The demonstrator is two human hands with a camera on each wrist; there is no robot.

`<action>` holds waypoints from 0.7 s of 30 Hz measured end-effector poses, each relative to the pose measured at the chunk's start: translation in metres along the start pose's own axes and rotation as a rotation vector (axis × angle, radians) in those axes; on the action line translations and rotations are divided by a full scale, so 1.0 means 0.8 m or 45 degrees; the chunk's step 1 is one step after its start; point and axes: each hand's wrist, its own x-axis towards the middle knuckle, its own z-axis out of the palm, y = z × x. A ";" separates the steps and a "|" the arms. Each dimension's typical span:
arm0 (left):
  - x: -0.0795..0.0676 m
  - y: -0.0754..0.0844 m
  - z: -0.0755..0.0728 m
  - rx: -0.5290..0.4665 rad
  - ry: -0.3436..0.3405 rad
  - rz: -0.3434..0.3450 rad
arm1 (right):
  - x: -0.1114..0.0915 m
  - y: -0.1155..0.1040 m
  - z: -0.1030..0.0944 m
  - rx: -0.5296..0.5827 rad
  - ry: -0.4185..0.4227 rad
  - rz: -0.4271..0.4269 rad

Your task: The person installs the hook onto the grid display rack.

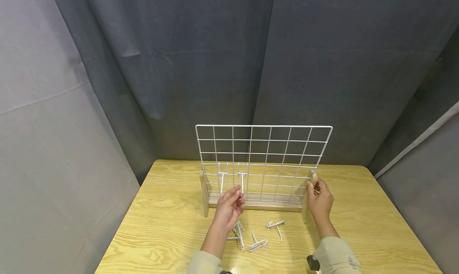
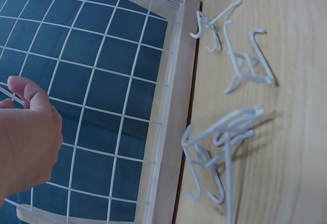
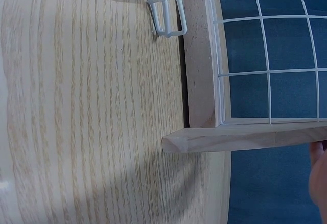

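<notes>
A white wire grid panel point(image 1: 265, 146) stands upright in a wooden base point(image 1: 256, 205) with a post at each end. Two white wire hooks hang on its lower left part, the left hook point(image 1: 222, 178) beside the right hook point(image 1: 242, 179). My left hand point(image 1: 228, 210) pinches the prong of the right hook between thumb and fingertips; the left wrist view shows only a bit of that prong point(image 2: 11, 95). At the other end, my right hand point(image 1: 320, 198) grips the right wooden post point(image 1: 305, 204), its fingers mostly hidden in the right wrist view.
Several loose white wire hooks lie on the wood-grain table point(image 1: 161, 226) before the base, one loose hook point(image 1: 276, 224) towards the right and another loose hook point(image 1: 258, 245) nearer me. Dark curtains point(image 1: 201, 67) hang behind the table.
</notes>
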 end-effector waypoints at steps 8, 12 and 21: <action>-0.014 -0.002 -0.013 0.083 -0.019 0.013 | 0.000 -0.001 0.000 -0.031 -0.022 0.024; -0.019 -0.001 -0.019 0.131 -0.024 0.029 | 0.000 -0.003 0.000 -0.037 -0.024 0.023; -0.028 -0.009 -0.042 0.258 -0.002 0.034 | -0.001 -0.001 0.000 -0.022 -0.011 0.018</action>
